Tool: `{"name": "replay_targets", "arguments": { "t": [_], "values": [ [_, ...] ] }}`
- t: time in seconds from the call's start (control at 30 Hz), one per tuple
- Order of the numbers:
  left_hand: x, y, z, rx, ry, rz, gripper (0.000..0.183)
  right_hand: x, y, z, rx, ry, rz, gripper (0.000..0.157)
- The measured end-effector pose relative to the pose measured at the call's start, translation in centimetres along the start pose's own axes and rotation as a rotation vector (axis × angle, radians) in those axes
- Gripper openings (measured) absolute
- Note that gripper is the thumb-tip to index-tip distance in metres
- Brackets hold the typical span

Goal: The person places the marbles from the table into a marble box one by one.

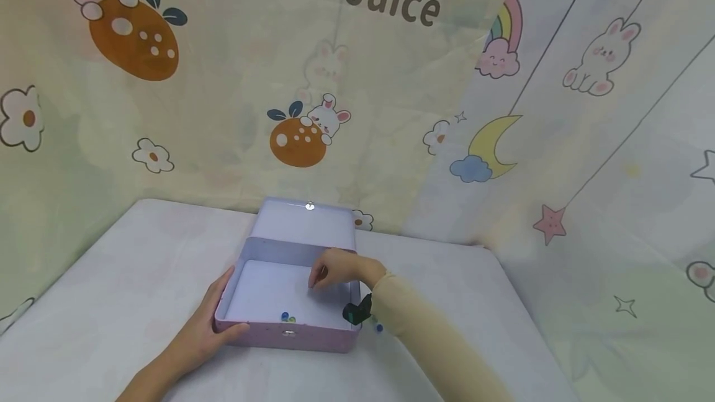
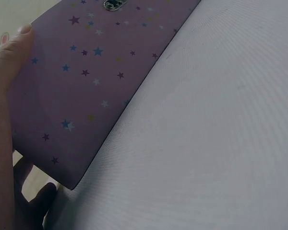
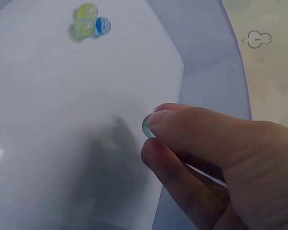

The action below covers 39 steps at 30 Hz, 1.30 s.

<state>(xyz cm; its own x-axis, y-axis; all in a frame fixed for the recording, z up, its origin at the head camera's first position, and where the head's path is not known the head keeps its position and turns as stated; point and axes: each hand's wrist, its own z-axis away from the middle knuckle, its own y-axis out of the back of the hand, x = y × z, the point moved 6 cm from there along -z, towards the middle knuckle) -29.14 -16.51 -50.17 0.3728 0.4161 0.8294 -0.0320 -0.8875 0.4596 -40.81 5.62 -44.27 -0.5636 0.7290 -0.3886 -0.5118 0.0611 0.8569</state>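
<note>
A lidded tin box (image 1: pixel 321 335), purple with small stars on its outside, stands on the table with its lid (image 1: pixel 304 222) tipped back. My left hand (image 1: pixel 203 321) grips its front left corner, the thumb on the front wall and the fingers along the side. Over the box's inside, my right hand (image 1: pixel 335 267) pinches a clear greenish glass marble (image 3: pixel 146 126) between thumb and fingertips. On the box floor, near the front wall, a blue marble (image 3: pixel 103 26) touches yellowish marbles (image 3: pixel 87 11). The fingers partly cover the held marble.
Outside the box, by its front right corner, a dark blue marble (image 1: pixel 379 328) lies on the white table (image 1: pixel 447 303), close to the right sleeve (image 1: pixel 430 334). A black wrist camera (image 1: pixel 357 310) hangs under the right wrist. Printed cloth (image 1: pixel 223 110) hangs behind the table.
</note>
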Motion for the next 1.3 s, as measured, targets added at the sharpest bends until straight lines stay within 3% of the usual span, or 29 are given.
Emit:
{"name": "replay_targets", "arguments": {
  "t": [0.2, 0.57, 0.77, 0.93, 1.1, 1.3],
  "values": [
    [0.0, 0.0, 0.0, 0.001, -0.003, -0.003, 0.105, 0.7, -0.8, -0.5, -0.021, -0.023, 0.002, 0.008],
    [0.2, -0.1, -0.1, 0.0, -0.003, -0.002, 0.105, 0.6, -1.6, -0.9, -0.034, -0.059, 0.157, 0.009],
    [-0.1, -0.1, 0.0, 0.011, -0.004, -0.001, 0.104, 0.4, -1.4, -0.9, -0.008, -0.034, 0.108, 0.008],
    [-0.1, -0.3, 0.0, 0.008, 0.007, -0.01, 0.104, -0.1, 0.5, 0.7, 0.097, 0.014, -0.013, 0.013],
    [-0.2, -0.3, -0.1, 0.004, 0.015, -0.004, 0.105, 0.0, 3.0, 4.3, 0.25, 0.049, -0.142, 0.018],
    [-0.2, -0.2, -0.1, 0.007, 0.004, -0.016, 0.106, 3.1, 2.9, 9.5, 0.463, 0.01, -0.199, 0.017]
  ]
}}
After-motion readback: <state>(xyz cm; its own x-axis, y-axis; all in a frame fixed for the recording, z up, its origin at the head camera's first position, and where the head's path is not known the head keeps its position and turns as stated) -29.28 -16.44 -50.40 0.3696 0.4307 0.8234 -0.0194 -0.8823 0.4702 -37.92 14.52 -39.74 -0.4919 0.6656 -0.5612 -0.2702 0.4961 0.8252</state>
